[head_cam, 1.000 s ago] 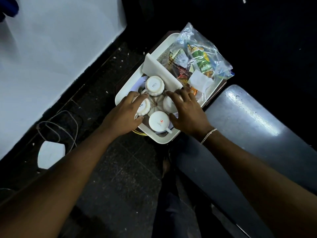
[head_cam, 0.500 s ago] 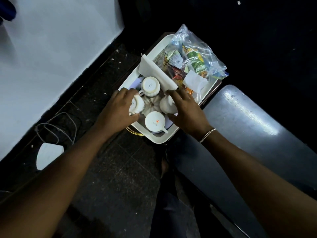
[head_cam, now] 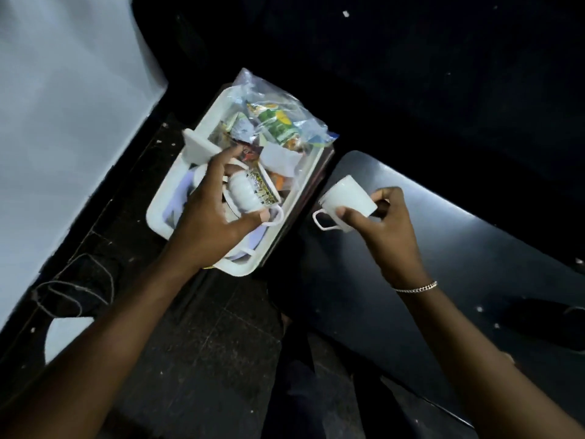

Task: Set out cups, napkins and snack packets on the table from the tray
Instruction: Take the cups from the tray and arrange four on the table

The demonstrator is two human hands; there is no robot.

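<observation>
— Lifting two white cups at once: left hand (head_cam: pixel 210 202) closed around a ribbed cup (head_cam: pixel 245 196) just above the white tray (head_cam: pixel 207 129), right hand (head_cam: pixel 384 228) pinching a plain cup (head_cam: pixel 346 198) by its base, tilted, handle hanging low, over the near corner of the dark table (head_cam: pixel 443 248).

— Far along?

— Barely begun, by the look of it. Nothing set down on the table in view so far; both cups in the air, neither touching the surface.

— Left to do?

— Nearly everything. Clear bag of snack packets (head_cam: pixel 275 125) lying unopened at the tray's far end. White folded paper (head_cam: pixel 280 156) under the bag, possibly the napkins. More crockery below the left hand, count impossible to give.

— Hidden or unclear?

— Plenty. Tray's near half mostly covered by the left hand and wrist. Far side of the table lost in darkness, right part cut off by the frame. White upright piece (head_cam: pixel 198 147) at the tray's left rim, purpose not clear. Printed card or packet (head_cam: pixel 264 191) pressed beside the ribbed cup, too blurred to read. Pale wall (head_cam: pixel 63 122) at left, cable (head_cam: pixel 74 289) on the dark floor.
</observation>
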